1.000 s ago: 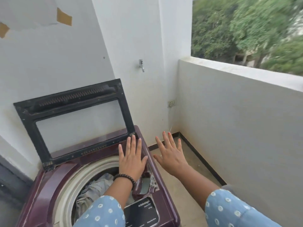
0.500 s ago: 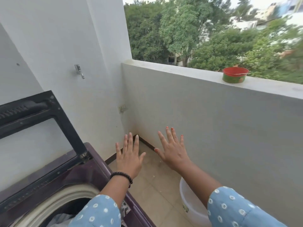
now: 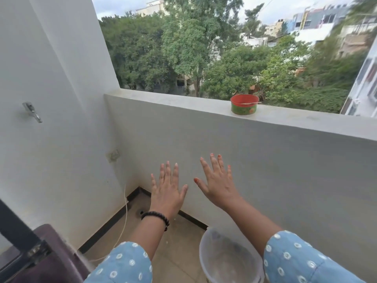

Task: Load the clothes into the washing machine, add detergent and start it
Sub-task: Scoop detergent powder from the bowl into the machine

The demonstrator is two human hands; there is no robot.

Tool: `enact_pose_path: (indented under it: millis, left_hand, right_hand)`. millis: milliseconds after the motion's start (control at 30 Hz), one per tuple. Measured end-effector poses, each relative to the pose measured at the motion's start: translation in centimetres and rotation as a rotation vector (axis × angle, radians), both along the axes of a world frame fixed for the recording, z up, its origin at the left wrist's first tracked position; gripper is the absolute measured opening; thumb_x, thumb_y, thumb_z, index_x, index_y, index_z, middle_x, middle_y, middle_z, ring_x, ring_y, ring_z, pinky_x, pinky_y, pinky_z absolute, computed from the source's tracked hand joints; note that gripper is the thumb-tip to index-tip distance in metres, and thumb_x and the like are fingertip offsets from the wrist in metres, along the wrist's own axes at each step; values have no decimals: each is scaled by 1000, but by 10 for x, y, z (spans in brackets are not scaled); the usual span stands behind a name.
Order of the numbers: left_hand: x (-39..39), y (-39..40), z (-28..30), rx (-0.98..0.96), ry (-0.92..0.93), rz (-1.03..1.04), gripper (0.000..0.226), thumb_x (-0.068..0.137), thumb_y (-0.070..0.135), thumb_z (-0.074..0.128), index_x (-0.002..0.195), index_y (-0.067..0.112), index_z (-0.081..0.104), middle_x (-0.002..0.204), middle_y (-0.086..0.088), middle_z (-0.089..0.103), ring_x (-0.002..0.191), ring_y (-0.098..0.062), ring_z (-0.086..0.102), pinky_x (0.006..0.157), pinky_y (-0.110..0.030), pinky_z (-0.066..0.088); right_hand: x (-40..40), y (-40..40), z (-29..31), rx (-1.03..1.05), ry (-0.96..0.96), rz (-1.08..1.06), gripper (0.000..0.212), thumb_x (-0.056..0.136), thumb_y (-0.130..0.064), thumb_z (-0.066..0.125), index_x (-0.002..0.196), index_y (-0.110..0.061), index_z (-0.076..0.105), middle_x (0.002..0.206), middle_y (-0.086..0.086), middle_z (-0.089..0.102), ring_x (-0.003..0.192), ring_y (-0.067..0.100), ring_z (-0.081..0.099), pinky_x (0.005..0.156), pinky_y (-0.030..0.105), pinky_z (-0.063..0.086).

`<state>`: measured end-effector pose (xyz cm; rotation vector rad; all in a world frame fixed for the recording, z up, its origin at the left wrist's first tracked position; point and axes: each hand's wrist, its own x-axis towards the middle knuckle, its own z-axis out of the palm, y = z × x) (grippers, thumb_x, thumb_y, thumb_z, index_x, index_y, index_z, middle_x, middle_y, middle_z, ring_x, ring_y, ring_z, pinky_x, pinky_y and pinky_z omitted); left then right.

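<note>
With both my left hand (image 3: 167, 192) and right hand (image 3: 217, 184) spread flat and empty, I face the parapet because the washing machine (image 3: 51, 260) sits off to their left, lid raised, awaiting detergent.

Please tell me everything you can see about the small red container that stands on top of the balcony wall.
The red container is a short, round tub, open at the top, with a red rim and inside, and a green outer side with some red print. It looks like plastic. It stands upright on the flat top of the balcony wall, towards the right. A thin stick lies across its rim. Its contents cannot be seen. Neither hand touches it.
</note>
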<state>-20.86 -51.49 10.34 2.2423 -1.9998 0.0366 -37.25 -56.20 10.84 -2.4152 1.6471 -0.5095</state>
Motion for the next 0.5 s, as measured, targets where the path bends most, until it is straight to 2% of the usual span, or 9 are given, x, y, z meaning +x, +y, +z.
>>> enact_pose_path:
  millis: [200, 500]
  left_hand:
    - [-57, -63, 11, 29, 43, -60, 72, 101, 55, 18, 153, 23, -19, 160, -4, -26, 147, -20, -26, 118, -46, -14]
    - [-129, -152, 48, -50, 133, -139, 68, 102, 51, 21, 154, 24, -14, 162, -1, -21, 148, -18, -22, 117, -44, -15]
  right_hand:
    - [-47, -59, 12, -11, -91, -39, 72, 97, -56, 37, 155, -30, 3, 164, 5, -3, 150, 26, -11, 120, 53, 2]
    - [-115, -139, 43, -165, -248, -79, 75, 96, -52, 45, 155, -28, 6, 164, 2, 2, 151, 24, -7, 118, 54, 4]
